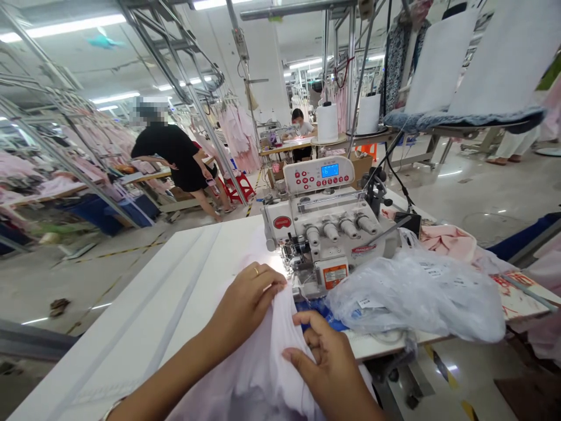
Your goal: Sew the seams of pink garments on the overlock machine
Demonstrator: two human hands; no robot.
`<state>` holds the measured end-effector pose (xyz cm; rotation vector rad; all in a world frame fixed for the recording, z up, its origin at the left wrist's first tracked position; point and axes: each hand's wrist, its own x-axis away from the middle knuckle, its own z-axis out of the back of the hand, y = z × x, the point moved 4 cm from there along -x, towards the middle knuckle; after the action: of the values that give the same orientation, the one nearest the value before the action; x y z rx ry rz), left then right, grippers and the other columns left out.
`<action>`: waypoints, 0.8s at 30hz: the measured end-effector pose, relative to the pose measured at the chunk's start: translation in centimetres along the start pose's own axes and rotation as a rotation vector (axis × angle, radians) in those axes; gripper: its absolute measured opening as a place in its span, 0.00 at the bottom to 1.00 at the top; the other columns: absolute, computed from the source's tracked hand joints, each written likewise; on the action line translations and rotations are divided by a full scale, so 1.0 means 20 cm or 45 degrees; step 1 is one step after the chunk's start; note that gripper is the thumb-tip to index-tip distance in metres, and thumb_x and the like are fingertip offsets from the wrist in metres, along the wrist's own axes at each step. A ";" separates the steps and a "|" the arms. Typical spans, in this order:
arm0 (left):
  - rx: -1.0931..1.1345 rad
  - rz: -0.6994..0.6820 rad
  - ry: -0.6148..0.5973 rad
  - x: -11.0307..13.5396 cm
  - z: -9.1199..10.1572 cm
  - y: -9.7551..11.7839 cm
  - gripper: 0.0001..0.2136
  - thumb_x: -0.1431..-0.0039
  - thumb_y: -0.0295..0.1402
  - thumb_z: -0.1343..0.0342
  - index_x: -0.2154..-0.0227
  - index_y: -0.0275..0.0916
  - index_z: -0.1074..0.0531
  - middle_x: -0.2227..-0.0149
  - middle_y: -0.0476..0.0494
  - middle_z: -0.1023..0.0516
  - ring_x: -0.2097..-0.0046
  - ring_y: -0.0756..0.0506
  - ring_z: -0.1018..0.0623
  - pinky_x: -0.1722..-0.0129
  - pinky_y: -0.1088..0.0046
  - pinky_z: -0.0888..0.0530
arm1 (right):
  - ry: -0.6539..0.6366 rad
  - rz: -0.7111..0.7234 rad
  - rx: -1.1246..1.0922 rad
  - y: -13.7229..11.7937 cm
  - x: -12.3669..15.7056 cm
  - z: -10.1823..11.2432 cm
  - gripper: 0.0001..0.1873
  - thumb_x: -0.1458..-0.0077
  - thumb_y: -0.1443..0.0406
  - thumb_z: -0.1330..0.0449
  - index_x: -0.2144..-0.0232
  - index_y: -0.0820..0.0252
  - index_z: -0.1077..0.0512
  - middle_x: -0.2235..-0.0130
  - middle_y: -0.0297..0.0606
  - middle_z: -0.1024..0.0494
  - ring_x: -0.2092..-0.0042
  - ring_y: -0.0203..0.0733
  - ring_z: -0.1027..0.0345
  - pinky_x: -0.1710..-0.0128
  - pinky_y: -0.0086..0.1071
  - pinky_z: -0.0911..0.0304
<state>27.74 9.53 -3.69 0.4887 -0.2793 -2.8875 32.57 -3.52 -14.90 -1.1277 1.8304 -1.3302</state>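
Note:
A pale lilac garment fabric (274, 368) runs in gathered folds up toward the presser foot of a white overlock sewing machine (322, 228). My left hand (249, 304), with a gold ring on one finger, is closed over the fabric's left side just in front of the needle area. My right hand (326, 356) pinches the fabric's right side between thumb and fingers, a little nearer to me. The machine's needles and feed area are partly hidden by the cloth and its own housing.
A clear plastic bag of garments (416, 298) and pink fabric pieces (447, 241) lie right of the machine on the white worktable (140, 280). Thread cones (327, 123) stand behind it. A standing person (173, 152), a seated person (300, 126) and racks of pink garments (236, 131) are beyond.

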 end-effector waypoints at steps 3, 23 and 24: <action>0.216 0.153 -0.093 -0.03 -0.01 -0.05 0.09 0.33 0.32 0.51 0.66 0.41 0.26 0.66 0.49 0.23 0.62 0.49 0.26 0.62 0.73 0.30 | -0.045 0.062 -0.003 -0.02 0.00 0.00 0.05 0.48 0.65 0.41 0.67 0.61 0.28 0.71 0.33 0.29 0.69 0.40 0.35 0.69 0.29 0.43; -0.766 -0.594 0.261 0.11 0.01 0.13 0.13 0.33 0.21 0.54 0.53 0.32 0.26 0.57 0.40 0.18 0.58 0.43 0.23 0.57 0.63 0.32 | -0.035 0.379 0.461 -0.13 0.03 0.01 0.21 0.35 0.61 0.50 0.80 0.58 0.47 0.74 0.33 0.37 0.70 0.38 0.41 0.70 0.31 0.50; -0.748 -0.577 0.251 0.11 0.00 0.13 0.13 0.33 0.22 0.54 0.53 0.33 0.26 0.57 0.41 0.18 0.58 0.44 0.23 0.57 0.63 0.31 | -0.044 0.384 0.458 -0.14 0.03 0.01 0.20 0.35 0.61 0.51 0.79 0.57 0.47 0.73 0.33 0.37 0.70 0.38 0.40 0.69 0.31 0.49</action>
<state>26.07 6.59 -3.76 0.7857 0.7824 -3.0821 33.16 -4.51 -12.29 -0.6544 1.5782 -1.3768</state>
